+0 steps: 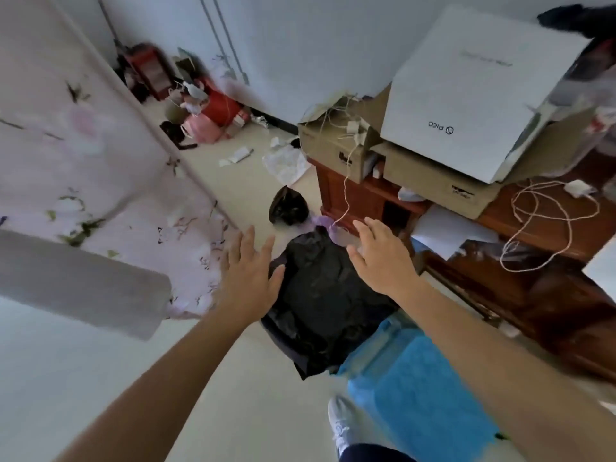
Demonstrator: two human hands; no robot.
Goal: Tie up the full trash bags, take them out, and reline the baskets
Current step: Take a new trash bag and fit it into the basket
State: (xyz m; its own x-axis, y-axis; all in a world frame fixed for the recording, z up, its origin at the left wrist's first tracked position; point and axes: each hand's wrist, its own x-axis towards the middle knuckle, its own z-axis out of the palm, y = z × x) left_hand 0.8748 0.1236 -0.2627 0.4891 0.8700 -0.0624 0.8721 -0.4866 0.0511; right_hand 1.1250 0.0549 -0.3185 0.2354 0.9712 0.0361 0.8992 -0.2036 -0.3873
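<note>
Left hand and right hand over black-lined basket, fingers spread, gripping nothing

two bare hands reach forward, the left hand and the right hand, both with fingers spread. there are two black trash bags: one lining the basket, one small tied bag on the floor. one blue bag, one white shoe, two cardboard boxes, one white box, one charger cable.
</note>
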